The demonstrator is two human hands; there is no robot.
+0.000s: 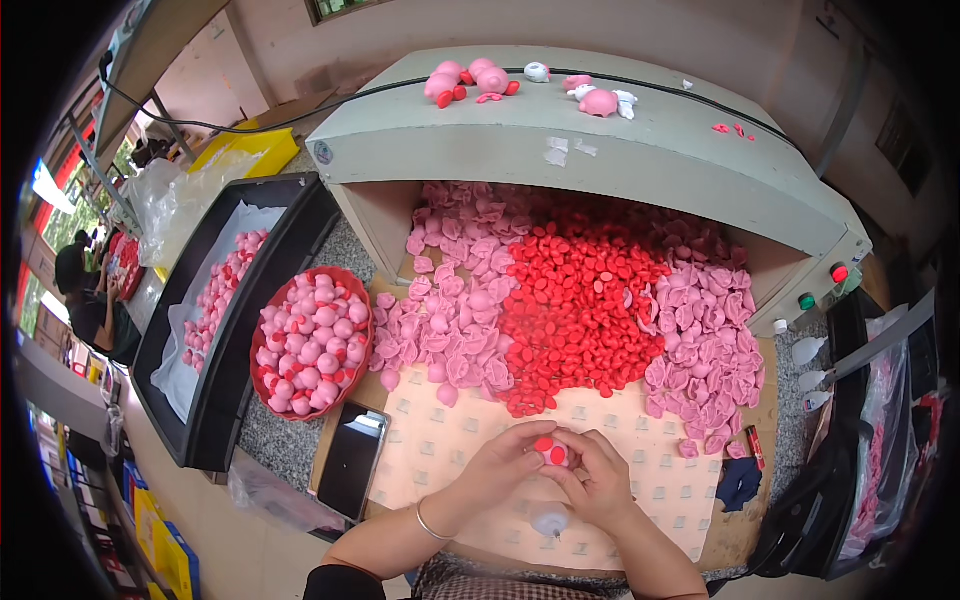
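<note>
Two hands meet over the patterned mat (640,490), left hand (500,465) and right hand (598,482) both pinching a small pink ball (552,453) with round red spots. Behind lie heaps of red pieces (575,310) and pink pieces (455,320).

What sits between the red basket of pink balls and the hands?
In the head view, a black phone lies on the mat between the red basket and the left hand.
</note>
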